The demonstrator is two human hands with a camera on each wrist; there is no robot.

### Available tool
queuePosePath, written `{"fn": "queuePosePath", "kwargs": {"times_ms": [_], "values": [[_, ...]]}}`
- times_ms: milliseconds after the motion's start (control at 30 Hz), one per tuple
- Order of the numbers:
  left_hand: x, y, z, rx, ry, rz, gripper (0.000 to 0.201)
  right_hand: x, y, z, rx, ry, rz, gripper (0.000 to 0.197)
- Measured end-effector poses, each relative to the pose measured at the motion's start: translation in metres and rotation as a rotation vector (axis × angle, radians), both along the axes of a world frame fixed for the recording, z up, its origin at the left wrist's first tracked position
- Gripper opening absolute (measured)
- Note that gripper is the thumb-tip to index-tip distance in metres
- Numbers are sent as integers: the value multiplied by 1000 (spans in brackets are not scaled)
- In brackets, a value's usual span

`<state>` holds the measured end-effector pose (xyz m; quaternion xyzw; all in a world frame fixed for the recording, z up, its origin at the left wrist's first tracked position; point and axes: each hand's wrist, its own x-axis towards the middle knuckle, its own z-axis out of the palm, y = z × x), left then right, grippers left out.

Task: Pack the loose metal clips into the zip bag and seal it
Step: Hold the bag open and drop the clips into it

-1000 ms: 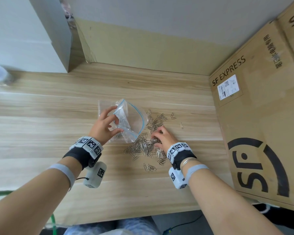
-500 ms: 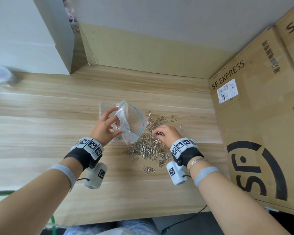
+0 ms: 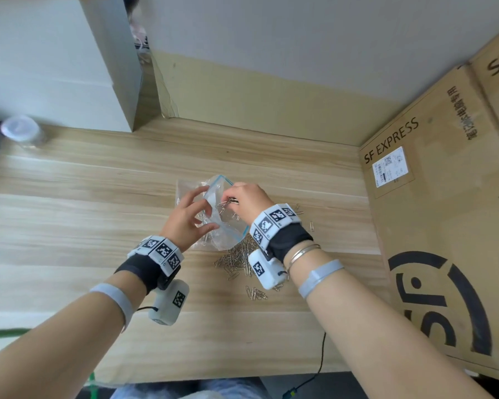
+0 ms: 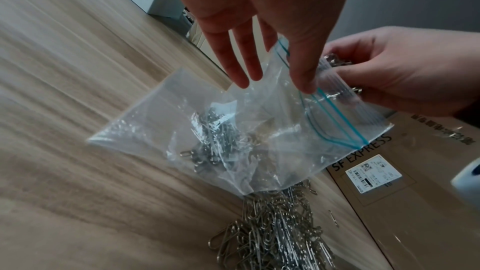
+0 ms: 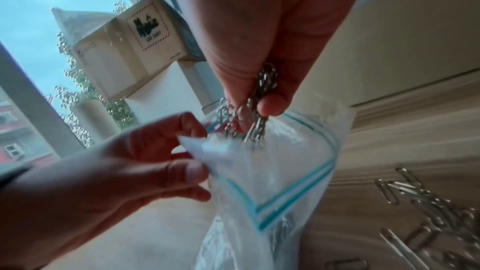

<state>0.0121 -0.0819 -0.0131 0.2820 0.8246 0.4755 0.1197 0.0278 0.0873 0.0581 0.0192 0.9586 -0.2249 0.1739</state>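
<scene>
Over the wooden table [image 3: 69, 226], L hand [image 3: 185, 223] pinches the zip bag [image 4: 233, 130] rim betw. thumb & forefinger, other fingers spread straight, mouth held open and lifted. R hand [image 3: 247, 200], wrist raised, fingers pointing down, clutches a bunch of clips [image 5: 249, 118] at the bag mouth. Some clips already inside; loose pile of clips [image 3: 239, 257] lies just beside the bag.

We are seeing soft, even daylight across the wooden table [image 3: 69, 226], with only faint shadows lying under the arms. The head view is bending straight lines at its edges. In the right wrist view a bright window [image 5: 39, 7] is backlighting the scene, leaving the left hand [image 5: 103, 182] dark and the zip bag [image 5: 272, 171] blurred.
</scene>
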Motion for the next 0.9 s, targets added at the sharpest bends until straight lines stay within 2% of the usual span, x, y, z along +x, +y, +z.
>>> {"fn": "queuePosePath", "kwargs": {"times_ms": [233,300,400,500,667,800,900], "values": [[-1,-7,2,68,-28,38,28,2,-14,-3,-107,-15,16,23],[-3,-10,2,54,-24,57,27,3,-7,0,-134,28,-42,21],[-5,-13,0,58,-27,69,27,2,13,5,-166,192,-174,20],[-5,-17,-2,65,-26,86,27,-1,40,-13,-142,266,-325,21],[-6,-22,-3,43,-25,133,24,2,73,-65,11,-33,-239,25],[-9,-27,-6,35,-34,143,24,3,75,-84,62,-81,-182,36],[-11,-30,-7,31,-59,140,33,8,73,-89,70,-140,-127,34]]}}
